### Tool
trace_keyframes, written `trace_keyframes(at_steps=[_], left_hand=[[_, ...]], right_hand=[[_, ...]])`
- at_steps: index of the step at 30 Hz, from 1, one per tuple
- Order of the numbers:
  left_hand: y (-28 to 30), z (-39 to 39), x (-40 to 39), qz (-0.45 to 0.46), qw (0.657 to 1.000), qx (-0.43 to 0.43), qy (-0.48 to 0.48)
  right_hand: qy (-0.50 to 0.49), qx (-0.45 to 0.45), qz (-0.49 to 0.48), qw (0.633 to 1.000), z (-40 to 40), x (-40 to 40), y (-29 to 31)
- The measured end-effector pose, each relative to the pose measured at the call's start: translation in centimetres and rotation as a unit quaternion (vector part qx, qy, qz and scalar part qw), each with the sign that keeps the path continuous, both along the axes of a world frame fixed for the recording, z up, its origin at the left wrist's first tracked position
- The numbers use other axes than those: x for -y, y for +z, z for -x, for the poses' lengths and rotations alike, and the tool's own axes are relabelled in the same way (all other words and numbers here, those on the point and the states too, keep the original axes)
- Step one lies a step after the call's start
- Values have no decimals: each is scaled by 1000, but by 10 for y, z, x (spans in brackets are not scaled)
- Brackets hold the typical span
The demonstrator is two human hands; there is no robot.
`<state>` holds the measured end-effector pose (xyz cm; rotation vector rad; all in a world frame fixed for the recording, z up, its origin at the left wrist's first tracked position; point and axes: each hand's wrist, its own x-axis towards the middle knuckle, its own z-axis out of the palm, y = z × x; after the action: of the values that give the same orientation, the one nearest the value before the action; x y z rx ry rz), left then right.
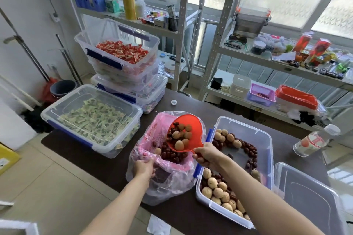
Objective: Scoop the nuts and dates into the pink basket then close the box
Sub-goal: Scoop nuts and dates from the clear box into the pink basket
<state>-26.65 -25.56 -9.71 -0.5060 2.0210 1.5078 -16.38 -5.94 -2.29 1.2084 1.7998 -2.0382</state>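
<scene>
My right hand [207, 153] grips the handle of a red scoop [191, 126] that is tilted over the pink bag-lined basket [145, 139]. The scoop holds walnuts and dark red dates. More dates and a walnut lie inside the basket. My left hand [143, 167] pinches the bag's near rim and holds it apart. To the right stands the clear plastic box [265, 158] with blue latches. Walnuts [217, 189] and dates lie along its edges, and its middle is bare. The box's clear lid [309, 196] lies at the far right on the dark table [107, 170].
A lidded clear box of green packets [91, 120] sits left of the basket. Behind it stand stacked boxes of red sweets [122, 53]. A plastic bottle [315, 140] lies at the right. A white cap [173, 102] rests farther back. Metal shelves stand behind the table.
</scene>
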Motion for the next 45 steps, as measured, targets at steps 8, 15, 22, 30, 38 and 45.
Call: trace_keyframes(at_steps=[8,15,22,30,38,45], left_hand=[[-3,5,-15,22,1000,16,-3],[-7,9,-20,0,1000,29,8],[-18,15,-17,-6,999,54,1],[-9,13,-18,-34,997,62,19],[-1,7,-17,-15,999,44,26],[10,1,-14,15,999,23,21]], right_hand=[[65,69,-130,987,20,18,-9],[149,82,-271,947,35,29,-12],[205,85,-359,907,44,33,-8],[220,105,-474,846,43,35,-3],[210,93,-573,787,33,23,-1],[166,84,-579,794,18,13,7]])
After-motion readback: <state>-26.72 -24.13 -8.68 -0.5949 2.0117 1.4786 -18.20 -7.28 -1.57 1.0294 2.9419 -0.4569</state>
